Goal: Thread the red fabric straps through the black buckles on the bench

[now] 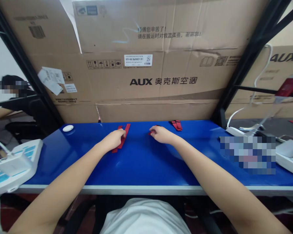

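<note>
Red fabric straps point(124, 138) lie on the blue tabletop point(136, 165), and my left hand point(114, 139) is closed over them with its fingers curled. Across from it, my right hand point(160, 134) pinches a small red piece point(150, 133) with a dark bit at its upper edge. Most of that piece is hidden by the fingers, but its colour matches the straps. Behind my right hand, near the back edge, rests a folded red strap point(177, 125) with a black buckle. It touches neither hand.
A large cardboard box wall point(161, 94) stands behind the table between black metal posts. At the left are a white power strip point(34, 162) and a round white disc point(68, 128). Another power strip point(289, 164) and cables lie right. A person point(19, 97) sits beyond the left post.
</note>
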`<control>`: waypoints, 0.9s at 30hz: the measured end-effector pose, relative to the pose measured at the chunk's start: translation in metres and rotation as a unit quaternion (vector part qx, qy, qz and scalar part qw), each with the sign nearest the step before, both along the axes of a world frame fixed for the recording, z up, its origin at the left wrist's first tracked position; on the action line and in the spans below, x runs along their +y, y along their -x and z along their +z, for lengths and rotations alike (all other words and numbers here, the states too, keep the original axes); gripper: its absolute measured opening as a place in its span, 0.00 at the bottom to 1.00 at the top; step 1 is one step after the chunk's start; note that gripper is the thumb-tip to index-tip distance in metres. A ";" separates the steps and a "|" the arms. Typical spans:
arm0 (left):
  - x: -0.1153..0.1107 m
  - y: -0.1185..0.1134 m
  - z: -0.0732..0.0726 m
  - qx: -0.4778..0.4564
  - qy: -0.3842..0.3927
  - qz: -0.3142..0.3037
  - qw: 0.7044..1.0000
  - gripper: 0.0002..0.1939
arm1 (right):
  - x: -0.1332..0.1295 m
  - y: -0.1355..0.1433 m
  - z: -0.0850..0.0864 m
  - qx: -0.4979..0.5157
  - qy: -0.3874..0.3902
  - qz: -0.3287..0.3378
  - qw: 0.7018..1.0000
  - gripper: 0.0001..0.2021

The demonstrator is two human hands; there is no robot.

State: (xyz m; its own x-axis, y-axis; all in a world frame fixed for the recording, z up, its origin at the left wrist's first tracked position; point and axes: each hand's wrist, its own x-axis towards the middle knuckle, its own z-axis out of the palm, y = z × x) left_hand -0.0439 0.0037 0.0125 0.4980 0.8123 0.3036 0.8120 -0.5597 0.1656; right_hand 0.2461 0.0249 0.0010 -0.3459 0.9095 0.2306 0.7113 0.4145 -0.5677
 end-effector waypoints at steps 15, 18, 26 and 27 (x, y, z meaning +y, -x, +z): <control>-0.017 -0.046 -0.015 -0.058 -0.034 -0.079 0.995 0.19 | 0.012 -0.002 -0.005 -0.028 -0.064 0.076 0.995 0.16; -0.020 -0.056 -0.018 -0.056 -0.018 -0.084 0.995 0.20 | 0.002 0.011 -0.003 -0.013 -0.038 0.073 0.996 0.12; -0.020 -0.061 -0.014 -0.069 -0.020 -0.116 0.991 0.16 | -0.012 0.027 -0.004 0.156 0.125 0.146 0.969 0.11; -0.020 -0.060 -0.013 -0.071 -0.023 -0.125 0.989 0.16 | -0.012 0.025 -0.003 0.177 0.149 0.162 0.959 0.11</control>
State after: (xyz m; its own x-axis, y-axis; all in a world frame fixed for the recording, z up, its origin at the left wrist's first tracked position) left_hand 0.0164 -0.0167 -0.0004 0.6311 0.6531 0.4186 0.6178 -0.7495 0.2378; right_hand 0.2213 0.0126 -0.0022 -0.5701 0.8107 0.1329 0.3129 0.3639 -0.8773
